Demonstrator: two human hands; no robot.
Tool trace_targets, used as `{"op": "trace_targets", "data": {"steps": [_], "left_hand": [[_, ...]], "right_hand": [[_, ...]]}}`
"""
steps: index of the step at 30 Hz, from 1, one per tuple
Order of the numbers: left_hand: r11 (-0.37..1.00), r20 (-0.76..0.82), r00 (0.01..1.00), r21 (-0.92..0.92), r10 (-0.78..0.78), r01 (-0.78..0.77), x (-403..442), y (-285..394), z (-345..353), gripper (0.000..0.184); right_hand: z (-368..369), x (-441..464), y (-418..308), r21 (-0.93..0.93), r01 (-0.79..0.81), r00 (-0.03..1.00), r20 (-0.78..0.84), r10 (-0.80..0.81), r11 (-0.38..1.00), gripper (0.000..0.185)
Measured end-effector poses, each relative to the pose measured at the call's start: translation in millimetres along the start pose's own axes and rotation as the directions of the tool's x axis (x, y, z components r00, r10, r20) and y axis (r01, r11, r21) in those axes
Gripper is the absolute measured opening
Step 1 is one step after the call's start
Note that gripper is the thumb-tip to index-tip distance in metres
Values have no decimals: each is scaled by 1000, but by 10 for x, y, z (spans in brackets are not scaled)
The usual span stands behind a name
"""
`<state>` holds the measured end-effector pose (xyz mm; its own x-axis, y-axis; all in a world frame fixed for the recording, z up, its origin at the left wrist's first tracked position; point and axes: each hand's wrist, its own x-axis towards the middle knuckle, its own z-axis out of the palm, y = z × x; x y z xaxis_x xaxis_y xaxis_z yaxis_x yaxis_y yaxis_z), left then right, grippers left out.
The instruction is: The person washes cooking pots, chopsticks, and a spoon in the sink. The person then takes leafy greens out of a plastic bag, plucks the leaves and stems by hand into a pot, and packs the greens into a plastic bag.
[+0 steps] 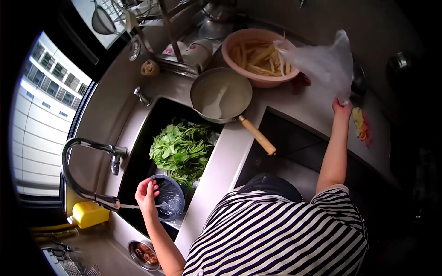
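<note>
My left hand [147, 193] is at the near end of the sink, its fingers curled at the rim of a dark round bowl [171, 198]. Water from the tap [108, 201] runs behind my wrist into the bowl, where it splashes. Leafy greens [182, 149] lie heaped in the sink [136, 170] just beyond the bowl. On the far right, my right hand [341, 106] is closed on the gathered end of a thin white plastic bag [327, 64]. The bag's other end reaches the edge of a pink basin [258, 82] holding pale cut strips [255, 60].
A pan [221, 94] with a wooden handle stands on the counter beside the sink, a pale spoon-like utensil inside. A yellow bottle [90, 214] and a metal bowl of reddish-brown pieces [144, 254] flank the tap side. Rubber gloves [362, 123] lie near my right hand.
</note>
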<state>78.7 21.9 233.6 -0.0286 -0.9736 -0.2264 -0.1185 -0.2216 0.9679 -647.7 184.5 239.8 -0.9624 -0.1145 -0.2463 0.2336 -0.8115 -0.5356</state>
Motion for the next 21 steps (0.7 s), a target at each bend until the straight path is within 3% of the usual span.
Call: {"op": "trace_targets", "data": {"steps": [4,7,9,11,12,13,15,17,19,21], "left_hand": [[996,25,996,-29,-82,82,61,-220,93,15],[995,54,994,-3,-95,95,229,-292,250,18],[999,72,996,5,-46,46,343,-340,394,19],[983,32,999,184,9,-15,505,-417,541,20],[901,38,962,343,270,-267,701,-688,564,21],[843,45,968,483,247,-237,737,-659,663,35],[406,218,838,796,500,-450,711,-512,919,64],[208,361,881,878,305,-432,696,-380,1132,99],[8,448,879,890,161,-456,772,-455,1240,119],[-118,435,900,896,32,-429,896,-581,1277,124]], "right_hand": [[-799,-65,-569,-222,136,928,-313,-203,965,40],[-1139,-314,-637,-386,24,902,-389,-186,922,43],[-1183,-404,-636,-376,-198,916,-399,35,905,44],[-1247,-223,-654,-220,-581,785,-407,467,783,50],[-1186,-285,-627,-343,-583,812,-284,510,737,49],[-1094,-348,-622,-459,-555,818,-152,554,694,47],[-1038,-325,-584,-464,-497,801,79,593,733,41],[-974,-355,-571,-472,-455,770,218,600,755,36],[-846,-469,-584,-495,-426,754,269,599,757,31],[-770,-590,-611,-504,-419,762,258,594,755,28]]}}
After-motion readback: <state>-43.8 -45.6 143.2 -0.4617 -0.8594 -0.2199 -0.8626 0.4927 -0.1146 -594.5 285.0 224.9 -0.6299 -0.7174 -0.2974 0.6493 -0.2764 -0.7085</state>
